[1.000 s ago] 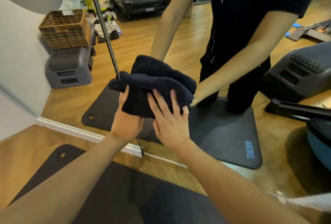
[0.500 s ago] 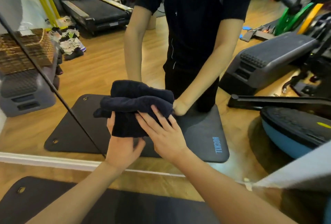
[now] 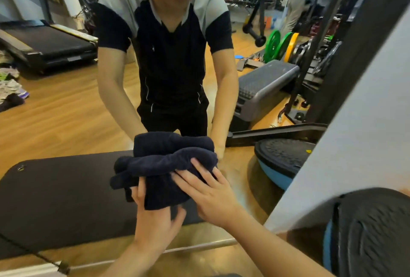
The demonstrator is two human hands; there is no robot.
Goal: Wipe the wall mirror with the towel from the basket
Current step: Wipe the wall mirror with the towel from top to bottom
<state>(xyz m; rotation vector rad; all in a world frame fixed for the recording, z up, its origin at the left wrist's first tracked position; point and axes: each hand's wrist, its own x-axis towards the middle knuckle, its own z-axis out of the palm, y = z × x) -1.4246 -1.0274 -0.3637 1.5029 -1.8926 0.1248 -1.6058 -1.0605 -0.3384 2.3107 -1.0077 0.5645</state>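
The wall mirror (image 3: pixel 66 121) fills most of the view and reflects a person in a dark shirt with a headset. A folded dark navy towel (image 3: pixel 164 163) is pressed against the glass low down, near the mirror's bottom edge. My left hand (image 3: pixel 155 219) holds the towel from below; its fingertips are hidden under the hanging flap and its thumb curls at the lower edge. My right hand (image 3: pixel 208 194) lies flat on the towel's right side, with straight, spread fingers pressing it to the glass. The basket is out of view.
A white wall edge (image 3: pixel 355 132) bounds the mirror on the right. A blue and black balance trainer (image 3: pixel 368 232) sits on the floor at lower right. A thin black cord (image 3: pixel 33 254) runs across the lower left. The glass reflects a black mat, a treadmill, a step platform and weight plates.
Both hands have slid the towel to the right along the mirror. My view has swung up and right, so the wicker basket and grey step at left have dropped out of sight.
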